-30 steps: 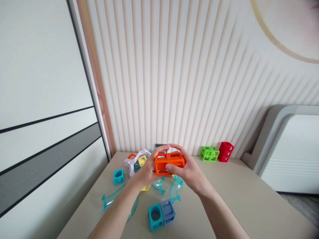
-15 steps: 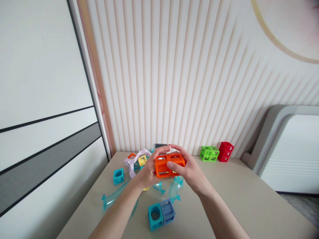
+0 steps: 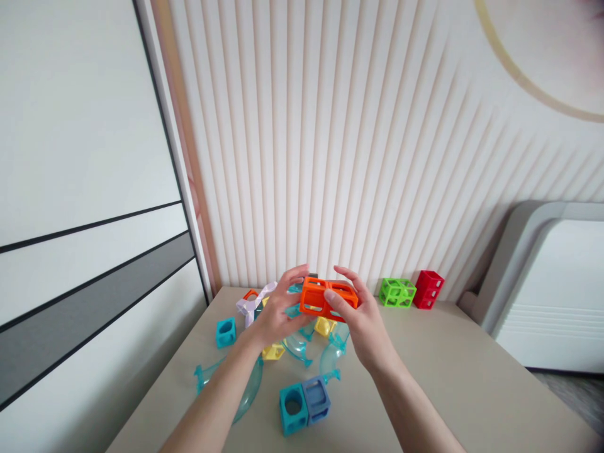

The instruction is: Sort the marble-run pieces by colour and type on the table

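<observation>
An orange open-frame block (image 3: 315, 293), made of two cubes joined side by side, is held above the table. My right hand (image 3: 365, 314) grips its right half, thumb across the near face and index finger raised off it. My left hand (image 3: 278, 311) is beside the block's left end, fingers spread and curved; whether a fingertip touches it I cannot tell. Below the hands lie a yellow cube (image 3: 324, 326) and clear teal tube pieces (image 3: 334, 352). Nearer me, a teal cube (image 3: 293, 408) with a round hole stands against a blue cube (image 3: 317, 399).
A green double cube (image 3: 397, 293) and a red double block (image 3: 428, 290) stand by the ribbed wall at right. On the left are a teal cube (image 3: 226, 332), a lilac branching piece (image 3: 248, 308), another yellow cube (image 3: 272, 352) and a curved clear tube (image 3: 250, 390).
My left hand has loosened from the orange block and moved slightly left, its fingers spreading. The block has shifted a little right and up, tilting in my right hand.
</observation>
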The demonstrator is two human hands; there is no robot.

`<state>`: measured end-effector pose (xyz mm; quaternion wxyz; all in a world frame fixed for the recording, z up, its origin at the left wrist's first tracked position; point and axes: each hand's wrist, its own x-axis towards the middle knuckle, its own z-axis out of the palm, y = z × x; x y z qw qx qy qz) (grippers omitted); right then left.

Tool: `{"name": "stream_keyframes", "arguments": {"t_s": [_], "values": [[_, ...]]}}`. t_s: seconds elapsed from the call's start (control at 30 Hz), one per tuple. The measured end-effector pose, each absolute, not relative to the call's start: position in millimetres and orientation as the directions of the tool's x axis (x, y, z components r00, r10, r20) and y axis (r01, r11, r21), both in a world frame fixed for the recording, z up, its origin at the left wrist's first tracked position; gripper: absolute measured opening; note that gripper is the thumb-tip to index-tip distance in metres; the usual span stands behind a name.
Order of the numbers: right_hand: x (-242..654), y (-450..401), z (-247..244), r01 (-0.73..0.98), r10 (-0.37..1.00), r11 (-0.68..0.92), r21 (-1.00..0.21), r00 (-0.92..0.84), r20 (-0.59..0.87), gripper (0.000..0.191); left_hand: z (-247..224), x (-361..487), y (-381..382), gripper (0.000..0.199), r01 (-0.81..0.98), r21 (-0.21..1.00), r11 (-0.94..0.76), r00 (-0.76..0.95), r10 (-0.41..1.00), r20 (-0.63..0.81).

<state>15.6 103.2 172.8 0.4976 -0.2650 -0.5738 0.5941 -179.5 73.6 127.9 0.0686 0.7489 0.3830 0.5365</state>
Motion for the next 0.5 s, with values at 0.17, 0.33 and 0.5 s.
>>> {"name": "stream_keyframes", "arguments": {"t_s": [0.17,0.33,0.5], "values": [[24.3,111.6,174.4,-0.357,0.925,0.101,-0.929,-0.310,0.220,0.062,132.4,-243.7,95.5,0.043,0.694,0.700,-0.168,-0.298,0.819,0.491],[28.7,113.8,177.2,-0.353,0.915,0.105,-0.930,-0.332,0.229,0.058,111.7,-303.2,121.3,0.039,0.702,0.694,0.161,-0.336,0.934,0.123],[30.4,113.2,179.7,-0.325,0.903,0.140,-0.935,-0.345,0.255,0.056,76.7,-329.4,121.9,0.050,0.641,0.664,0.384,-0.365,0.914,-0.176]]}}
